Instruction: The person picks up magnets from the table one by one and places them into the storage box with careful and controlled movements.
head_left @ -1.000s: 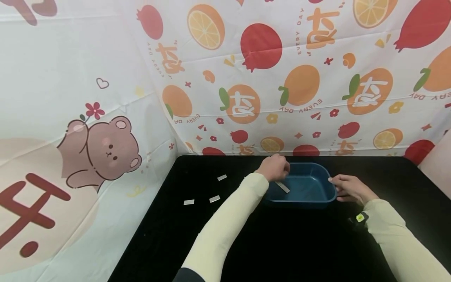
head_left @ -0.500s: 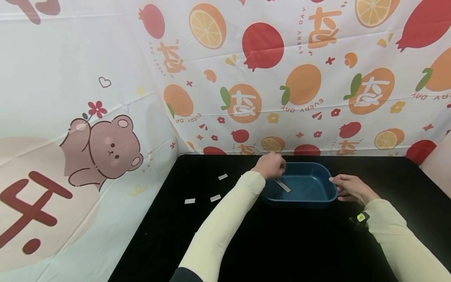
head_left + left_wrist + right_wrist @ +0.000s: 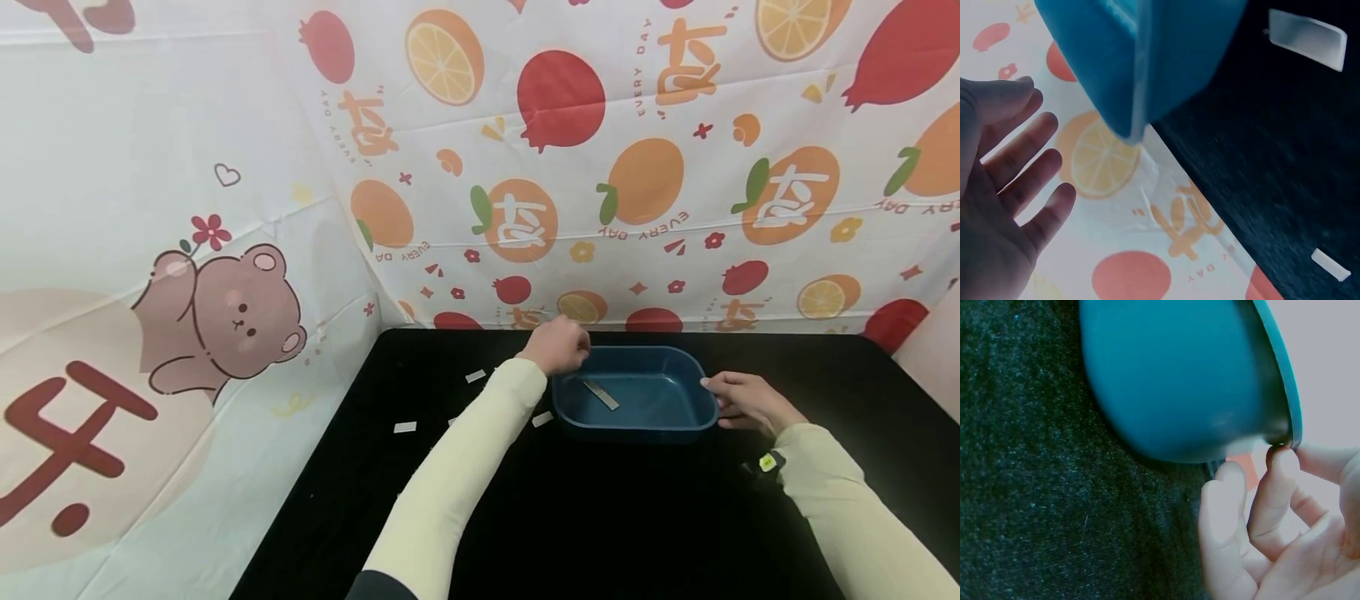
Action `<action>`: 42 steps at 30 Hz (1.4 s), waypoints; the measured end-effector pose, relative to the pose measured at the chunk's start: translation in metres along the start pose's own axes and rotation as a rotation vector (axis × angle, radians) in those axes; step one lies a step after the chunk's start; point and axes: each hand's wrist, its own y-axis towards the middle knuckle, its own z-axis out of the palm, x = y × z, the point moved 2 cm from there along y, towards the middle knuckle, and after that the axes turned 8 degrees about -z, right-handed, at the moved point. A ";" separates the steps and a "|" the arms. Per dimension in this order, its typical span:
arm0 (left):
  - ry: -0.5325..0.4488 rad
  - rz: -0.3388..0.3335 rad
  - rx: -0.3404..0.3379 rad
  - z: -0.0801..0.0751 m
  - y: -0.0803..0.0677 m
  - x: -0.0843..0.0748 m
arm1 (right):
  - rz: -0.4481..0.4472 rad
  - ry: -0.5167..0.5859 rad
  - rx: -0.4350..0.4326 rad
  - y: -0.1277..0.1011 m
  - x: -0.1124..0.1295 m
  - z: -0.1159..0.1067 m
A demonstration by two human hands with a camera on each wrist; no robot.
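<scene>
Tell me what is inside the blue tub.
One flat silvery strip lies on the floor of the blue tub. The near wall hides the floor strip just behind it.

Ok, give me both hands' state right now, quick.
Left hand: open, fingers straight, holding nothing, beside the blue tub.
Right hand: fingertips touch the tub's rim; a real grip cannot be told.

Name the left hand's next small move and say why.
Probably reach the open, empty left hand out to the nearest white strip beside the blue tub: one strip already lies inside, others remain on the black table.
</scene>
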 end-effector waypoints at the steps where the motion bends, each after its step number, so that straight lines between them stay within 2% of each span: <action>1: 0.000 -0.003 -0.004 0.000 0.000 0.003 | 0.002 0.000 -0.001 0.000 0.000 0.000; 6: 0.005 -0.015 -0.033 -0.003 -0.003 0.016 | 0.000 -0.006 -0.002 0.001 0.000 0.000; 14: 0.019 -0.027 -0.042 -0.008 -0.012 0.028 | 0.005 -0.013 -0.003 -0.001 -0.001 0.000; 20: -0.009 -0.043 -0.047 -0.010 -0.019 0.045 | 0.005 -0.014 -0.004 -0.001 -0.001 0.000; 24: -0.011 -0.023 -0.057 -0.011 -0.025 0.058 | 0.005 -0.021 0.000 -0.001 -0.001 0.000; 31: -0.001 -0.016 -0.024 -0.008 -0.042 0.073 | 0.009 -0.024 -0.002 -0.002 0.001 -0.001; 36: -0.003 0.009 -0.031 -0.002 -0.054 0.083 | 0.010 -0.016 -0.004 -0.003 0.003 0.000; 42: -0.046 0.017 -0.021 0.002 -0.067 0.090 | 0.014 -0.009 -0.004 -0.003 0.003 0.001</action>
